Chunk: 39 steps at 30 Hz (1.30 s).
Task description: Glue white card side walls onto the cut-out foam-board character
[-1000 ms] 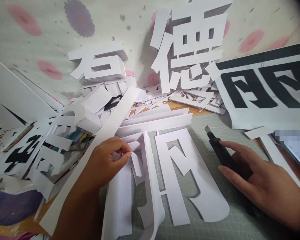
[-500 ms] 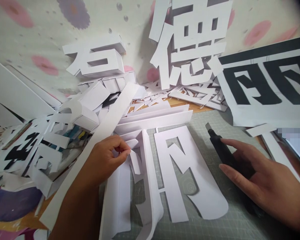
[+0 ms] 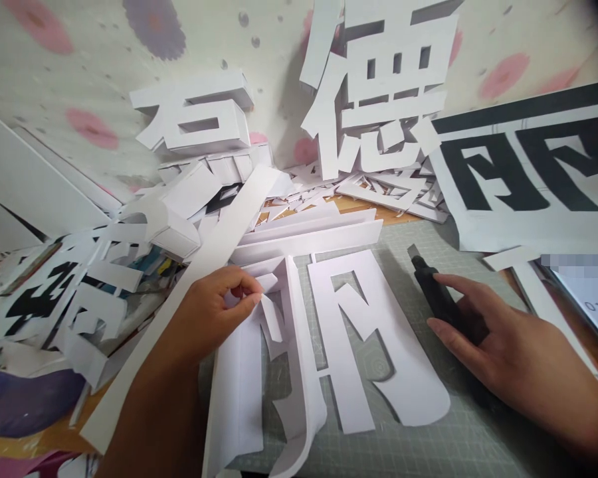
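Pinching at a bent strip (image 3: 274, 321), the left grip (image 3: 214, 309) has thumb and forefinger drawn together; the right grip (image 3: 508, 352) is curled loosely around a cutter (image 3: 428, 284), its blade pointing away from the palm. The strip sits inside the walled letter (image 3: 315, 405), just beyond the left fingertips. Between the two grips, a flat letter (image 3: 349, 378) lies on the mat (image 3: 393, 242).

The strip should be very light and fairly stiff, yet easy to crease, as card or foam board would be. Its top edge near the fold looks the best hold; a hard squeeze might dent it. The letter's tall walls probably flex, so steadying them low seems safer. The cutter looks firm, best held well behind the blade.

The left fingertips cover the strip's near end, so how much lies between them cannot be told. The right palm hides the cutter's rear. Nearer than the left grip, the walled letter is cut off; right of the right grip, a screen (image 3: 591, 299) is partly blurred.
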### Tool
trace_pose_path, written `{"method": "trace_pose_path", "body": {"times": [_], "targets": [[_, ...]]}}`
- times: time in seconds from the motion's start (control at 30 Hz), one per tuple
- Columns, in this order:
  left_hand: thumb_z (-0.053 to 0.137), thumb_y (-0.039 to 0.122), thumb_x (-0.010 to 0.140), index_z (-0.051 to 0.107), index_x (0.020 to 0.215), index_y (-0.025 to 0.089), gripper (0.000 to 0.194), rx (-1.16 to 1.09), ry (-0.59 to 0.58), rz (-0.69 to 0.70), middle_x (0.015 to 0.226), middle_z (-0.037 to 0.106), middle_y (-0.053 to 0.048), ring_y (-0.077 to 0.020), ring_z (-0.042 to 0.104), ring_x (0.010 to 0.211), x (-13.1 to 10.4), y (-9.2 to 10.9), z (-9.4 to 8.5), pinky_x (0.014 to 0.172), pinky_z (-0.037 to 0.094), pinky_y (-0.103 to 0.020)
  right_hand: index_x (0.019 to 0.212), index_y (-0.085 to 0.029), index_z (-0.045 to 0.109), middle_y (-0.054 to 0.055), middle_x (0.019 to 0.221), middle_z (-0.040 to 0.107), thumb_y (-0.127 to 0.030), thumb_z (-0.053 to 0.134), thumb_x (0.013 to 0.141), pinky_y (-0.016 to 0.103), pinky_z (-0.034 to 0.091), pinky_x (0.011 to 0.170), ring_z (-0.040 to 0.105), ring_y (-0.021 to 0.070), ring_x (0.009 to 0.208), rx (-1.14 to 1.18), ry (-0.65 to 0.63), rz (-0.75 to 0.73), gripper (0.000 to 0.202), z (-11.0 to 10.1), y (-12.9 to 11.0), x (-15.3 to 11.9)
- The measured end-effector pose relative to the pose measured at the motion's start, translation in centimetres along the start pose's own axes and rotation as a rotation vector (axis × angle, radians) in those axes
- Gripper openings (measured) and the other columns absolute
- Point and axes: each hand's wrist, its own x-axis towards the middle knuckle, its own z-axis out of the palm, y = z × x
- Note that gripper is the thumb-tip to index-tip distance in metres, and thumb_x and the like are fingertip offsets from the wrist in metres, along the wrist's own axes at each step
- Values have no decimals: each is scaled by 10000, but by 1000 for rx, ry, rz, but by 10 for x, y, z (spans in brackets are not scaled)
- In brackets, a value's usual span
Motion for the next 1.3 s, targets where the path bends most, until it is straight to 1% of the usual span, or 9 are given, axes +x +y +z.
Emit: {"method": "trace_pose_path", "body": {"times": [0.07,0.13,0.2,0.27,0.37,0.47,0.57,0.83,1.3], "targets": [[580,278,825,667,875,256,102,-5,-21,129,886,612,19,-145,556,813,-3,-3,-5,731,424,-256,1254,-203,535,7,656,638,-706,340,911,258,423,380,587,165,400,-22,25,-19,639,1,-1,0],[530,209,855,674,983,293,211,65,-52,289,969,573,3,-160,544,924,-7,-4,-7,826,411,-279,1257,-205,531,8,669,641,-693,346,916,257,428,386,583,159,396,-24,25,-27,623,1,-1,0],[507,150,850,678,1011,317,289,205,-88,398,973,537,-7,-178,521,962,-11,-4,-6,886,370,-326,1269,-209,523,13,691,648,-684,353,920,261,441,407,589,159,410,-22,7,-20,614,1,-2,0],[516,123,826,685,982,321,304,357,-94,442,946,521,-9,-192,504,925,-13,-3,-2,888,318,-370,1270,-209,523,18,695,649,-687,346,922,267,449,425,602,165,432,-17,-4,-13,617,1,-2,1],[507,108,806,691,894,302,281,473,-72,464,877,511,-9,-198,478,848,-12,-2,4,830,264,-391,1265,-215,529,17,686,644,-710,341,912,264,432,411,606,172,438,6,-3,-9,637,1,-1,1],[455,103,853,680,827,281,288,482,-70,491,780,495,-1,-179,452,772,-10,-1,7,767,236,-380,1264,-225,534,11,671,640,-729,360,892,257,401,378,594,174,416,20,-6,-8,650,1,1,0],[432,114,916,669,845,283,300,471,-116,507,743,502,12,-164,440,745,-9,0,6,744,216,-376,1258,-216,536,12,660,647,-715,362,902,257,407,371,585,171,392,11,-15,-14,637,0,1,0],[417,178,970,661,885,286,280,430,-155,485,750,529,9,-173,446,755,-7,0,5,741,235,-364,1263,-226,513,-7,632,658,-703,322,927,228,412,330,551,137,318,-33,6,-67,613,0,2,0],[409,136,963,661,898,286,300,428,-145,460,779,537,9,-182,453,797,-10,4,7,758,237,-368,1261,-244,513,-18,629,646,-735,324,906,228,395,317,534,129,297,-52,10,-69,634,3,7,-2]]}}
